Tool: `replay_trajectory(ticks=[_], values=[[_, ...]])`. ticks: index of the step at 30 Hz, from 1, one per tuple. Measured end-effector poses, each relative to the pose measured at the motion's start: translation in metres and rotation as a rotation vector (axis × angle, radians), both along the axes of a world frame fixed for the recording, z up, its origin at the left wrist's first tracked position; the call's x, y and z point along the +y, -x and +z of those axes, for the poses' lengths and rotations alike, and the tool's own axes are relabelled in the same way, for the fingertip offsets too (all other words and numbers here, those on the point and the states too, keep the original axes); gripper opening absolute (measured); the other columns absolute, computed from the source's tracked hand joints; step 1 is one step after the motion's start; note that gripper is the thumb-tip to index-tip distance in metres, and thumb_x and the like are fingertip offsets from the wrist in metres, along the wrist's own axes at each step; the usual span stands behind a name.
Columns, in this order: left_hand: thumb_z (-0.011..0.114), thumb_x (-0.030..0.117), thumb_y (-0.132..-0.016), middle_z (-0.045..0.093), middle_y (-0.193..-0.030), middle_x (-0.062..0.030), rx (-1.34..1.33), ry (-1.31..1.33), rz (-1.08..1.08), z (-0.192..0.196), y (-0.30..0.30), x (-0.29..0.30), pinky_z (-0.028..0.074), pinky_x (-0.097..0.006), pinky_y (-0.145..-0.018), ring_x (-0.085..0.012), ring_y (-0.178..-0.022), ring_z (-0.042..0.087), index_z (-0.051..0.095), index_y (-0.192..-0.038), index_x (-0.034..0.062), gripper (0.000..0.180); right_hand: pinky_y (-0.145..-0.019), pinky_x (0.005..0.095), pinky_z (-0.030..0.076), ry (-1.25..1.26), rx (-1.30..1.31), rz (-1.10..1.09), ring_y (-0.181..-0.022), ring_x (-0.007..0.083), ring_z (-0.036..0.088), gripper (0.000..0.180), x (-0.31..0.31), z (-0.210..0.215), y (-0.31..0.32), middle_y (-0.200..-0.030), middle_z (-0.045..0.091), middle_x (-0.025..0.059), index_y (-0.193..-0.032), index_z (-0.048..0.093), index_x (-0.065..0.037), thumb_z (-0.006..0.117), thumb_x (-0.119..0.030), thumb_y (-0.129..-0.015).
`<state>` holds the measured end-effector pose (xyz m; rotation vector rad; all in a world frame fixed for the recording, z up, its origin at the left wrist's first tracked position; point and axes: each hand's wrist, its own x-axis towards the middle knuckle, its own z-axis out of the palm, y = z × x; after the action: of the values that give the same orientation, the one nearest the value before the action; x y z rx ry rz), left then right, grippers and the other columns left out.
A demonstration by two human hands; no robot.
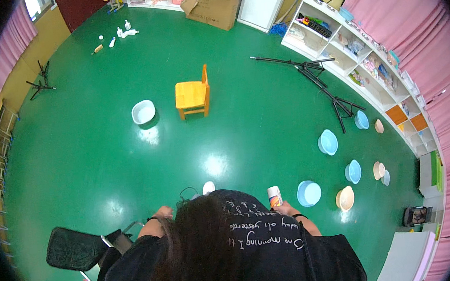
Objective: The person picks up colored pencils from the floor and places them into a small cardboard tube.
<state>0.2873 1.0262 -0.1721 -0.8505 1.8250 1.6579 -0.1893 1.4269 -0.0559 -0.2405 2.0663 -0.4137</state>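
In my right hand (283,209) is a white cylindrical container (275,195) with an orange and dark label, held upright beside my body. My left hand (164,212) hangs low on the other side; its fingers are too small and partly hidden to read. A thin dark cable (188,189) curves near that hand. Between the two hands the toe of a white shoe (208,187) shows on the green floor. Dark hair and a black shirt with white lettering cover much of the lower middle. Closest to my right hand on the floor is a blue basin (309,193).
Several blue and peach basins (345,198) stand to the right. Ahead are a wooden chair (191,95) and a white basin (143,112). Black tripods (334,99) lie before white shelves (345,49). Bottles (128,33) and a cardboard box (214,5) are far off; a black chair (76,247) is at left.
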Motion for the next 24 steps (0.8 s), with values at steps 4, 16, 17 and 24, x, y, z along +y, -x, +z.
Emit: replay_trajectory(ticks=[4,16,17,24], values=[[0.05,0.02,-0.087,0.065,-0.079,-0.0121,-0.387,0.242,0.123,0.022,0.092,-0.079,0.052,-0.039,-0.059,-0.0223,-0.065,0.061,0.062,-0.083,0.0011,0.023,-0.083,0.0377,0.051,0.067,0.129,-0.15,-0.096,0.0312,0.063,0.089,-0.057,0.015,0.069,-0.11,0.06,0.0221,-0.117,0.044,0.009,0.085,-0.033,-0.05],[0.046,0.027,-0.092,0.065,-0.084,-0.009,-0.208,0.228,0.419,0.064,0.406,-0.193,0.05,-0.037,-0.066,-0.021,-0.076,0.063,0.058,-0.107,0.0024,0.031,-0.076,0.0376,0.052,0.055,-0.085,-0.129,-0.089,0.0277,0.065,0.075,-0.126,-0.082,0.346,-0.104,0.064,0.0207,-0.109,0.057,0.013,0.082,-0.038,-0.06],[0.046,0.027,-0.092,0.065,-0.084,-0.009,-0.223,0.234,0.456,0.06,0.416,-0.2,0.05,-0.037,-0.066,-0.021,-0.076,0.063,0.058,-0.107,0.0024,0.031,-0.075,0.0375,0.052,-0.058,-0.054,-0.104,-0.088,0.0269,0.065,0.073,-0.159,-0.053,0.363,-0.103,0.065,0.0208,-0.109,0.058,0.012,0.082,-0.037,-0.061],[0.049,0.033,-0.089,0.063,-0.083,-0.0085,-0.164,0.298,0.403,0.044,0.526,-0.233,0.048,-0.035,-0.071,-0.0204,-0.077,0.059,0.059,-0.096,0.0008,0.035,-0.082,0.038,0.052,0.011,0.173,0.1,-0.095,0.0294,0.063,0.09,-0.284,0.004,0.524,-0.111,0.059,0.0234,-0.117,0.042,0.01,0.086,-0.037,-0.054]])
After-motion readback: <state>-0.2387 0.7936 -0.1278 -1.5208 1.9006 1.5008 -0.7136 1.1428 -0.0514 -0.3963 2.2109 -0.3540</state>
